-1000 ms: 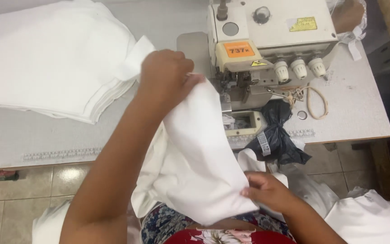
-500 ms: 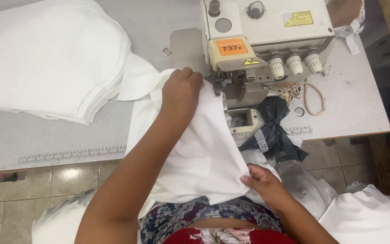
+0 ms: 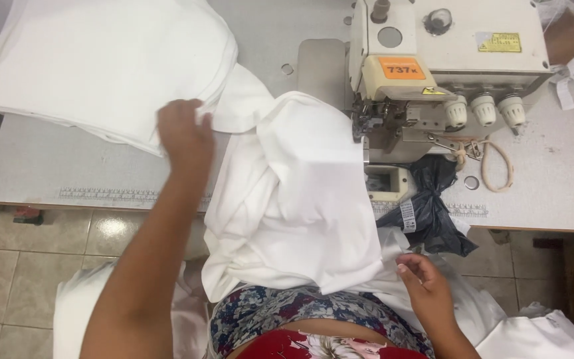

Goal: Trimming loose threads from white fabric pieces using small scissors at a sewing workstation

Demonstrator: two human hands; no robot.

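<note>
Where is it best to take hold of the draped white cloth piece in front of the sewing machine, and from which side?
Probably at the free lower right corner of the draped white cloth piece, coming from the right. That edge hangs loose off the table, where the right hand already pinches it; near the cream sewing machine it bunches.

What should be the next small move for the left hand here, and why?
Probably close the left hand on the top piece of the white fabric stack: it hovers at the stack's edge, while the white garment already lies draped at the sewing machine.
</note>
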